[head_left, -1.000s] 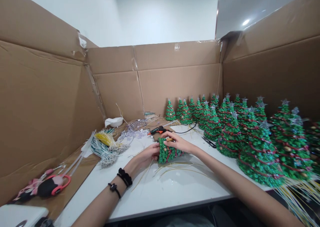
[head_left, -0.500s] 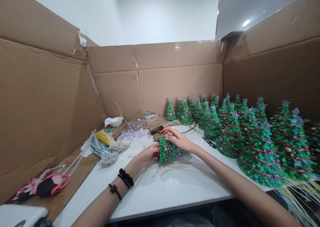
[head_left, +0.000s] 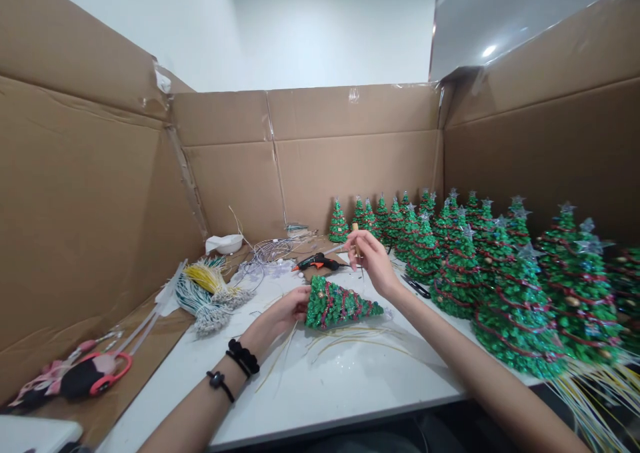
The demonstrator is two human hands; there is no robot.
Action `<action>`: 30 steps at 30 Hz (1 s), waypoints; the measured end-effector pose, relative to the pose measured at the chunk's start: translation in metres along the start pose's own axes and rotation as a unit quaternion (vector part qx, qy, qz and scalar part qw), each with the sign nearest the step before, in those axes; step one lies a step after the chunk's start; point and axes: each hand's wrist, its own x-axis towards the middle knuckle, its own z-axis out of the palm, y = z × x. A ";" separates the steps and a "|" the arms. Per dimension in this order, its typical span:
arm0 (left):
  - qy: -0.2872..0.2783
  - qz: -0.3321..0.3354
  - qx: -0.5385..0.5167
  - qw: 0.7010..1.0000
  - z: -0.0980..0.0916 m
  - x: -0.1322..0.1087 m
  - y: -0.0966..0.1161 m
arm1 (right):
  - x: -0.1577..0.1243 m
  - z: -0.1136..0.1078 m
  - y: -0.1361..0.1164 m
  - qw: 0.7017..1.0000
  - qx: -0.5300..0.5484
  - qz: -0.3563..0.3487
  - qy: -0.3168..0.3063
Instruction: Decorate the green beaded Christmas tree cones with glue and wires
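A small green Christmas tree (head_left: 343,304) with red garland lies on its side, its tip to the right. My left hand (head_left: 290,306) grips it at the base, some fingers hidden behind or inside it. Above the tree, my right hand (head_left: 373,258) is closed on an awl (head_left: 356,240) with a wooden handle and a thin shaft pointing down. The awl is apart from the tree. Pale yellow wires (head_left: 277,356) trail from the base near my left hand, and more loose wires (head_left: 360,336) lie below the tree.
Rows of finished-looking trees (head_left: 520,313) with star tops fill the right side. A black and orange glue gun (head_left: 320,261) lies behind my hands, black snips (head_left: 416,286) to the right. Bundled wires (head_left: 213,293) and a white dish (head_left: 225,244) are left. Cardboard walls (head_left: 360,160) enclose the table.
My right hand has lifted off the tree and moved up and right with the awl, uncovering the tree's tip. My left hand and the tree's base have shifted slightly left.
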 end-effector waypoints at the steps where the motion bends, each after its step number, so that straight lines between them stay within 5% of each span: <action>1: -0.001 0.002 0.002 1.000 0.000 0.000 -0.001 | -0.001 0.002 -0.002 0.999 0.043 0.022 -0.015; 4: -0.009 0.004 0.008 1.000 -0.002 0.001 -0.002 | -0.006 0.009 -0.004 0.992 0.085 0.064 -0.064; 10: 0.001 0.001 -0.008 1.000 0.001 0.000 0.000 | -0.021 0.028 0.019 0.994 -0.071 0.011 -0.079; 30: -0.012 0.014 -0.044 0.999 0.004 0.004 -0.003 | -0.022 0.043 0.045 0.983 -0.175 -0.028 -0.052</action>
